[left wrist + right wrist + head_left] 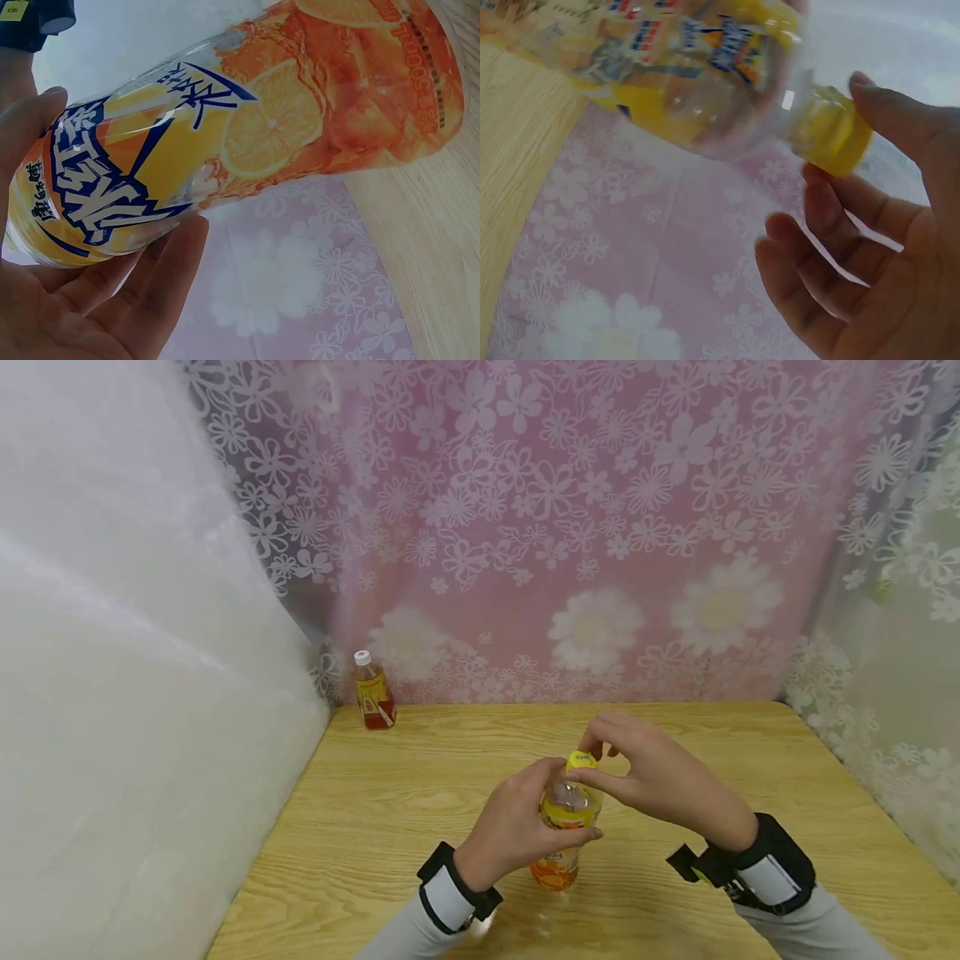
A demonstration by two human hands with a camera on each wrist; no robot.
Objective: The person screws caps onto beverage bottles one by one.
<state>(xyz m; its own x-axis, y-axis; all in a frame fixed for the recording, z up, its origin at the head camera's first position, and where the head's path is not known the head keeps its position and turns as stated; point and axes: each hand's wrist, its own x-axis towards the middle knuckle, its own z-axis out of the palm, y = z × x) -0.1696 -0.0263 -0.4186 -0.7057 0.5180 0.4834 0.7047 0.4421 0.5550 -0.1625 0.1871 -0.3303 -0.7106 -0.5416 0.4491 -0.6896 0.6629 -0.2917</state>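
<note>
A clear plastic drink bottle (557,870) with a yellow and orange label stands in front of me, leaning slightly. My left hand (517,822) grips its upper half, the thumb on the near side and the fingers round the far side. Orange slices and large dark-blue characters cover the label (270,124) in the left wrist view. With thumb and index finger, my right hand (648,768) pinches the yellow cap (844,139), which sits on the bottle's neck. The other right fingers (795,277) hang loosely below the cap. Part of the label is hidden by my left hand.
A second bottle (375,697), white-capped with reddish liquid and a yellow label, stands at the back left corner of the wooden table (420,760). A pink flowered curtain (517,527) hangs behind, and a white sheet (135,693) borders the left side.
</note>
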